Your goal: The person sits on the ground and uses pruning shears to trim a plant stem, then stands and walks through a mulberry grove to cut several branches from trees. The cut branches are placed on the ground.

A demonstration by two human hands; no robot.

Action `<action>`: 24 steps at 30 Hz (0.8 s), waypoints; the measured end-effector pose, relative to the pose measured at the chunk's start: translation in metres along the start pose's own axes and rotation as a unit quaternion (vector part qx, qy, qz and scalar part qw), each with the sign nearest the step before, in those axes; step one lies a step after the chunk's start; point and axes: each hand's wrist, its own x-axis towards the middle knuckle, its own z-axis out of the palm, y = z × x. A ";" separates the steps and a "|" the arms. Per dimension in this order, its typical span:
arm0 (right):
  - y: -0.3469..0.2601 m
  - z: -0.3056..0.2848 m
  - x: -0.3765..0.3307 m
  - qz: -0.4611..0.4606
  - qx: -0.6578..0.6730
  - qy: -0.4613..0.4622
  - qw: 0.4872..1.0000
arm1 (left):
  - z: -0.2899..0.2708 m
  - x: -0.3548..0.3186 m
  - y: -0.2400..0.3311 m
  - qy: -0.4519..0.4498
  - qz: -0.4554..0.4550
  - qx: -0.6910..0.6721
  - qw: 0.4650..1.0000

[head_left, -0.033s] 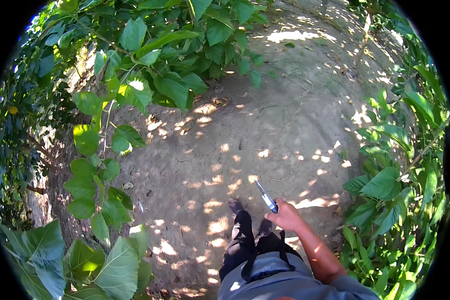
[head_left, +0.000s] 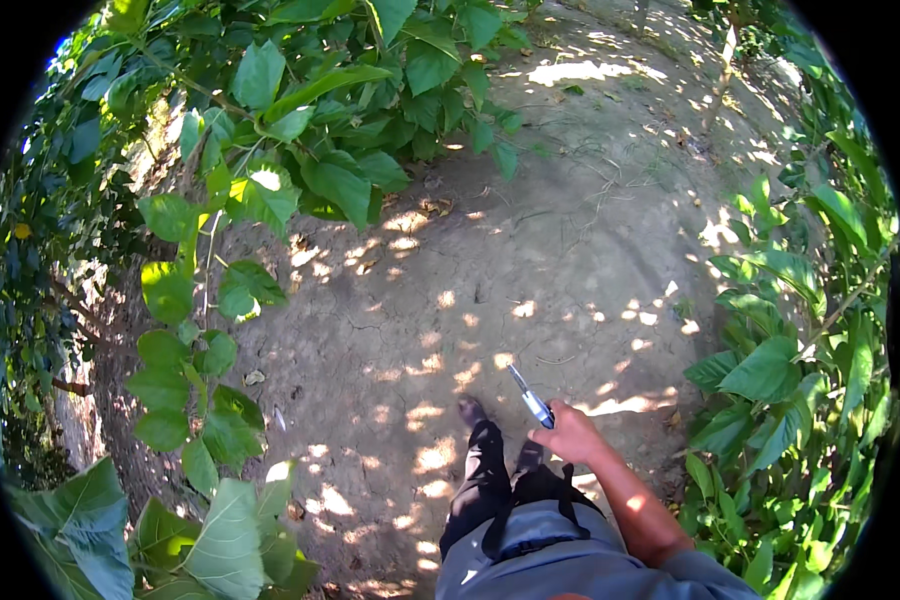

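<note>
My right hand (head_left: 573, 434) is closed around a slim hand tool with a narrow silver blade (head_left: 530, 396). The tool's tip points forward and to the left over bare soil, while its grip is mostly covered by my fingers. Whether it is a knife or closed shears cannot be made out. My left hand is out of the picture. Large broad leaves (head_left: 228, 540) fill the lower left corner, near my left side. Ahead of them hangs a thin leafy branch (head_left: 208, 265) with rounded green leaves.
I stand on cracked dirt ground (head_left: 410, 320) dappled with sunlight, my dark shoe (head_left: 472, 410) showing below. Dense leafy branches (head_left: 340, 180) reach in from the upper left. A row of green shrubs (head_left: 770, 370) lines the right side.
The large leaves at the lower left have shifted slightly downward. The hanging branch sits a little farther left in view. My right hand keeps its grip on the tool.
</note>
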 end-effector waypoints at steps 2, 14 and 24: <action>0.009 -0.004 0.022 0.000 0.002 0.017 1.000 | 0.019 0.012 -0.029 -0.008 -0.010 0.000 1.000; 0.017 -0.077 0.110 0.124 0.013 0.058 0.990 | 0.128 0.052 -0.164 -0.215 -0.035 0.076 0.973; 0.018 -0.231 0.201 0.124 0.042 0.028 0.991 | 0.367 -0.059 -0.354 -0.261 -0.222 0.358 0.869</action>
